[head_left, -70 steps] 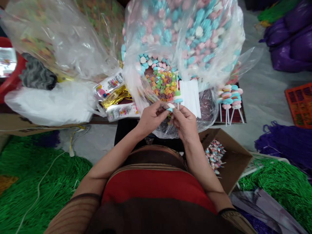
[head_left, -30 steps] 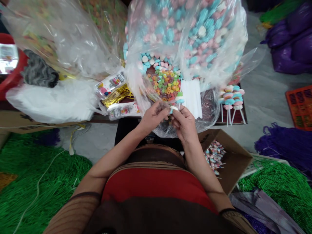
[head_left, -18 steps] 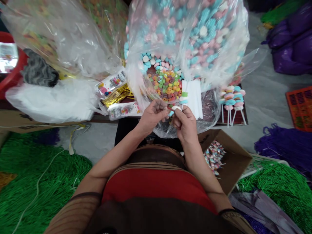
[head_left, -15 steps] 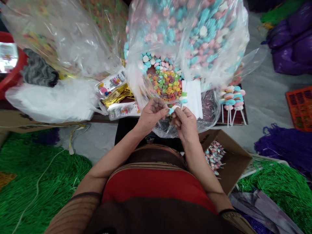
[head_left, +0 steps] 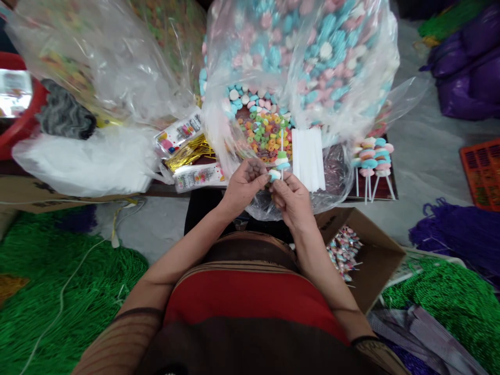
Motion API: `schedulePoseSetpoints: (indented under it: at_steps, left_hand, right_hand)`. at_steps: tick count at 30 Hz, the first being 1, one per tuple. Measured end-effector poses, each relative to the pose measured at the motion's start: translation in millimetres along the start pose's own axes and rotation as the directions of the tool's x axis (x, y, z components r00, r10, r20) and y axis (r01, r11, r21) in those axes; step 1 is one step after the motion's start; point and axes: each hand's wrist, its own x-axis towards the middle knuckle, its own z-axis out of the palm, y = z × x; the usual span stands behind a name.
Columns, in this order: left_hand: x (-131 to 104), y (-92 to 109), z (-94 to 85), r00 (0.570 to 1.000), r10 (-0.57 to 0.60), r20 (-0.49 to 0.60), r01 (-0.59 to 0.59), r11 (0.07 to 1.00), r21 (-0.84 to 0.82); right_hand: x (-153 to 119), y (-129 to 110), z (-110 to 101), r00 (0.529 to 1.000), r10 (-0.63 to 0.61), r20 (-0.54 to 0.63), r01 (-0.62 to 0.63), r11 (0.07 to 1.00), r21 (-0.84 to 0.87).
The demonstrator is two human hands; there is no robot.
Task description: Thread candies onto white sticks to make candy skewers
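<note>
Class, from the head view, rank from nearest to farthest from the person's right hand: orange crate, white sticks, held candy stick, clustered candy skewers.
1. Held candy stick: in the right hand.
2. White sticks: just beyond, slightly right.
3. Clustered candy skewers: farther right.
4. Orange crate: far right edge.

White sticks (head_left: 308, 160): a flat bundle, lying side by side.
Right hand (head_left: 294, 197): just below and left of the white sticks, fingers gripping the lower end of a skewer (head_left: 282, 161) threaded with green, white and blue pieces.
Left hand (head_left: 246, 183): farther left of the white sticks, fingers pinching a white-and-blue candy (head_left: 274, 175) close to the right fingertips.
Candy rings (head_left: 269, 133): heaped left of the white sticks.
Clear bag (head_left: 320, 47): above the white sticks, full of pink, blue and white pieces.
Loaded skewers (head_left: 373, 155): right of the white sticks.
Cardboard box (head_left: 378, 255): below and right of the white sticks.
</note>
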Motion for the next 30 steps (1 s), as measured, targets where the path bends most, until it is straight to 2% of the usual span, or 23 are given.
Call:
schedulePoseSetpoints:
  at_steps: [8, 12, 14, 16, 20, 25, 30]
  left_hand:
    - [-3, 1, -3.3, 0.999, -0.052, -0.013, 0.052, 0.999, -0.009]
    - [-1, 4, -9.8, 0.988, -0.075, 0.137, 0.065, 0.995, 0.078]
    - [0, 5, -12.3, 0.981, -0.083, 0.175, 0.062, 0.991, 0.122]
    - [0, 7, -12.9, 0.983, -0.091, 0.158, 0.072, 0.99, 0.123]
    - [1, 10, -9.1, 0.985, -0.117, 0.13, 0.116, 0.993, 0.017]
    - [3, 8, -6.6, 0.979, -0.202, 0.035, 0.205, 0.964, -0.168]
    - [6, 4, -10.1, 0.963, -0.269, -0.03, 0.255, 0.937, -0.241]
  right_hand:
    - [0, -2, 2, 0.997, 0.063, -0.035, -0.062, 0.998, 0.017]
    - [-1, -4, 1, 0.998, 0.057, -0.007, -0.057, 0.998, 0.019]
    - [-2, -3, 1, 0.998, 0.055, -0.009, -0.055, 0.998, -0.004]
    - [-2, -3, 2, 0.999, 0.046, -0.012, -0.047, 0.999, -0.028]
    - [-3, -5, 0, 1.0, -0.004, -0.004, 0.004, 0.999, -0.048]
    - [-9, -10, -7, 0.993, -0.073, -0.095, 0.067, 0.996, -0.067]
    - [-28, -9, -16, 1.0, -0.013, -0.018, 0.009, 0.984, -0.18]
